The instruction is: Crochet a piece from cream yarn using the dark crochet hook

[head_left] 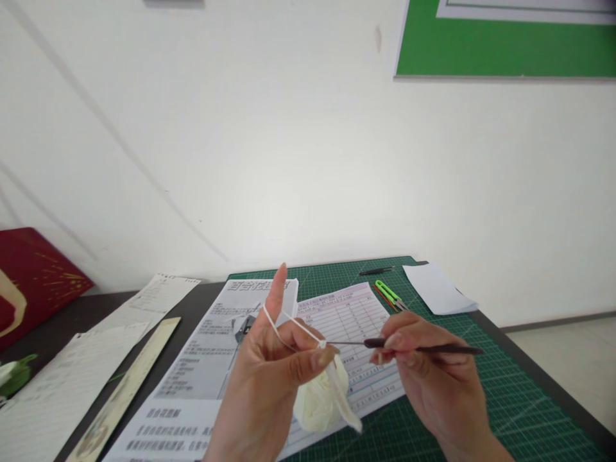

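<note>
My left hand pinches a narrow strip of white crochet work between thumb and fingers. Its index finger points up, with a strand of white yarn looped around it and running down to the stitches. In my right hand is a crochet hook with a dark handle, gripped like a pen. The thin metal shaft points left, and its tip meets the work at my left fingertips; the hook's end is hidden there. A ball of cream yarn rests on the papers behind and below the strip.
Printed sheets and a form with a table lie on a green cutting mat. Green thread snips, black tweezers and white paper are farther back. A ruler, handwritten sheets and a red board are left.
</note>
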The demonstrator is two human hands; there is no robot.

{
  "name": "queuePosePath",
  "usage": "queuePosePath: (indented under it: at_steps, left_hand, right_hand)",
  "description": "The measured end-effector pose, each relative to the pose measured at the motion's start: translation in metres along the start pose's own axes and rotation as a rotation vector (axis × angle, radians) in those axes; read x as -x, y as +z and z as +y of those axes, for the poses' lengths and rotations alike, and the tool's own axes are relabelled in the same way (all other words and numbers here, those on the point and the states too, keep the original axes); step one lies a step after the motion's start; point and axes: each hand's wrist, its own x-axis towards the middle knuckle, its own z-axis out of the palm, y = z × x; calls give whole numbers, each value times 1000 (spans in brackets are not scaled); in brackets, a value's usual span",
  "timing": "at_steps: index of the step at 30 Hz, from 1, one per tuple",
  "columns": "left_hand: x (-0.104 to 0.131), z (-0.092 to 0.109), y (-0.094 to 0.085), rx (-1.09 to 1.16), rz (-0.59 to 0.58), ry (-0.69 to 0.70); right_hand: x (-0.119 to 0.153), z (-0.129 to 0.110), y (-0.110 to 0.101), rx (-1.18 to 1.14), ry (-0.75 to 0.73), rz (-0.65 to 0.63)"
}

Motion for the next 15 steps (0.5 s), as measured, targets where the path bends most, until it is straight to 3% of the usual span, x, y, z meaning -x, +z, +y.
queuePosePath:
  at_steps: [9, 15]
  left_hand:
    - [-3, 2, -3, 27, -81, -62]
    - [-6, 3, -6, 112, -177, -180]
  right_hand:
    - [2, -4, -7, 74, -79, -100]
    - [1, -5, -12, 107, -70, -117]
